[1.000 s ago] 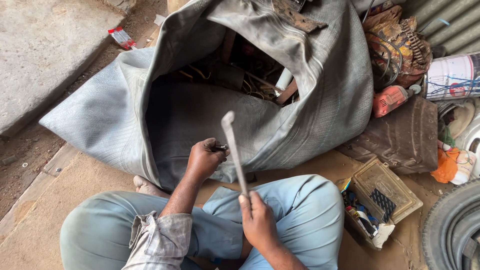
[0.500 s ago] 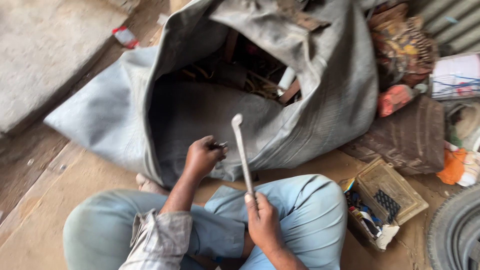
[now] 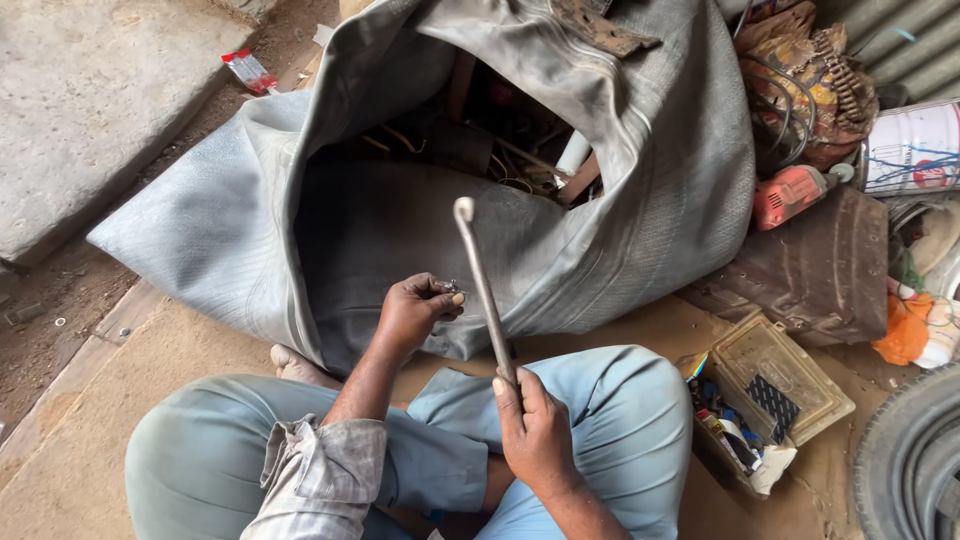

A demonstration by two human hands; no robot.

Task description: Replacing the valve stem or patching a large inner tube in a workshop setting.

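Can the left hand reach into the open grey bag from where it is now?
Probably yes. The left hand, pinching a small metal part, is right at the mouth of the grey bag, with nothing between them.

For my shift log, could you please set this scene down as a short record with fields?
left hand: pinches a small metal part
right hand: grips the lower end of a metal rod
rod: tilted, upper end raised before the sack
sack: grey, open, scrap inside
right of the knees: tray of small parts, tyre
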